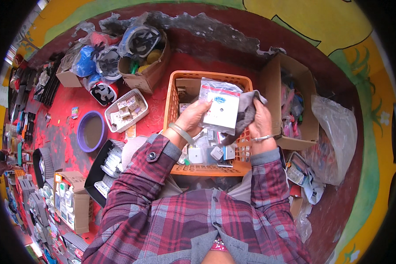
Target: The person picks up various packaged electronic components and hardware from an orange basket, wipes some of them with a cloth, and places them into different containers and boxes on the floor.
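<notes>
My left hand (193,116) grips a clear zip bag (220,109) by its left side. Inside the bag is a flat white card with a small blue print and a dark dot. My right hand (261,118) is closed on a dark grey cloth (247,115), which lies against the bag's right edge. Both are held above an orange plastic basket (169,103). In the basket lie several small packaged goods, among them a white box (195,155) and a clear-wrapped white piece (216,152).
A white basket (138,118) of small boxes, a purple basin (80,132) and a black tray (92,174) stand left. Cartons (138,81) with bagged helmets (143,40) are behind. At right stand a tall carton (273,97) and a plastic sack (334,141).
</notes>
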Action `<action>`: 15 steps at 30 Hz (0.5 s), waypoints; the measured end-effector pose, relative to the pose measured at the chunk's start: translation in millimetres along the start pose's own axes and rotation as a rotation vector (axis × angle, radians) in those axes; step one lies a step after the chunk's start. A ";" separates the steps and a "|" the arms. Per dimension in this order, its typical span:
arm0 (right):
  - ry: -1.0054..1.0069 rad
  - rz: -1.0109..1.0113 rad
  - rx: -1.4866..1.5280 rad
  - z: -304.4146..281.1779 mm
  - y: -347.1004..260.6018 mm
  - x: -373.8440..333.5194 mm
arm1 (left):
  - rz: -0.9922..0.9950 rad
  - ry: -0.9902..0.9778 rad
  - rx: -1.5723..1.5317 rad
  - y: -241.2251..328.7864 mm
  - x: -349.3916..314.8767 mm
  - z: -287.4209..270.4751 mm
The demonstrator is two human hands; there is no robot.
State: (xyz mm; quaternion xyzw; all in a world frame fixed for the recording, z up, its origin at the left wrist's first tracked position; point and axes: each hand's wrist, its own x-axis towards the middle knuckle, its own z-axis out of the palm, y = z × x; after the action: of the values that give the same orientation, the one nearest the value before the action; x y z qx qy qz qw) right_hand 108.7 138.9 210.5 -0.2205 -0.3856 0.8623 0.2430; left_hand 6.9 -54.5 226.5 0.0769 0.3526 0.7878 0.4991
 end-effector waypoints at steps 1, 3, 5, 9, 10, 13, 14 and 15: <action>0.013 -0.087 -0.008 6.2 -12.1 -3.1 | 0.038 0.009 -0.050 1.8 -1.3 1.1; 0.051 -0.173 0.015 10.0 -31.5 -7.2 | 0.081 -0.006 -0.072 5.6 -3.0 1.9; 0.010 -0.212 0.074 20.0 -49.4 -17.9 | 0.112 -0.021 -0.093 5.0 -2.3 -1.2; -0.174 -0.203 0.195 28.2 -49.6 -34.7 | 0.126 -0.051 -0.087 -1.8 3.0 -2.7; -0.210 -0.170 0.196 33.2 -45.0 -41.0 | 0.125 -0.051 -0.074 -3.2 1.4 0.3; -0.439 -0.263 -0.298 41.5 -23.4 -46.9 | 0.022 -0.013 -0.145 -2.8 -6.4 13.0; -0.417 -0.311 -0.642 44.2 -10.8 -42.9 | 0.005 0.010 -0.110 -7.1 -3.8 11.6; -0.403 -0.594 -1.070 40.8 7.0 -33.1 | -0.006 -0.002 -0.171 -14.2 0.4 7.5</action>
State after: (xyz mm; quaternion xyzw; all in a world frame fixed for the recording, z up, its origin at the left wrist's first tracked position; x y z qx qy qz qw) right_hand 109.7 92.5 236.1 -0.0288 -0.8451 0.4713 0.2505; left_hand 20.6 -47.0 222.9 0.0337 0.2840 0.8134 0.5066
